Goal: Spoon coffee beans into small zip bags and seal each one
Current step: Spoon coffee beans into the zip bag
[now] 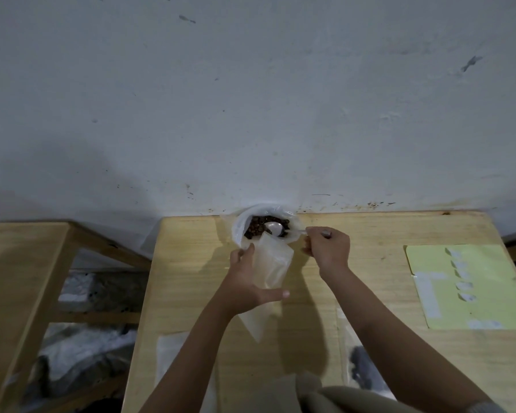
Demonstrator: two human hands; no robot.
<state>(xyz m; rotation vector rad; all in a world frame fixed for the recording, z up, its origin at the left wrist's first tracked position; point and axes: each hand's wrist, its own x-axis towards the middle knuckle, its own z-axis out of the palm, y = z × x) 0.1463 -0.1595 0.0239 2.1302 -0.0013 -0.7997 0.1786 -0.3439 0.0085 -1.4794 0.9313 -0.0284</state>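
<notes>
Coffee beans (262, 226) lie in an open white plastic bag (243, 225) that stands at the far edge of the wooden table (191, 263), against the stained wall (251, 99). A white plastic spoon (276, 228) rests with its bowl over the beans; whether it carries any cannot be told. The right hand (328, 247) grips the spoon's handle, fingers curled round it, knuckles up.

The left hand (246, 281) holds a small translucent zip bag (270, 269) just in front of the bean bag, mouth tilted toward the spoon; the thumb lies across the pouch's lower front and the fingers wrap behind it. The pouch appears empty and its lower end hangs below the hand.

Surroundings: a pale yellow sheet (465, 284) with a column of white labels lies at the table's right side, well apart from the hands. A filled pouch (361, 368) with dark contents lies flat near the front edge, under the right forearm. Another flat, clear pouch (170, 359) lies at the front left, partly hidden by the left forearm. A second wooden bench (21, 263) stands to the left, with crumpled plastic (81, 353) on its lower level. Between hands and beans, only the zip bag's raised mouth partly covers the bean bag's near rim.
</notes>
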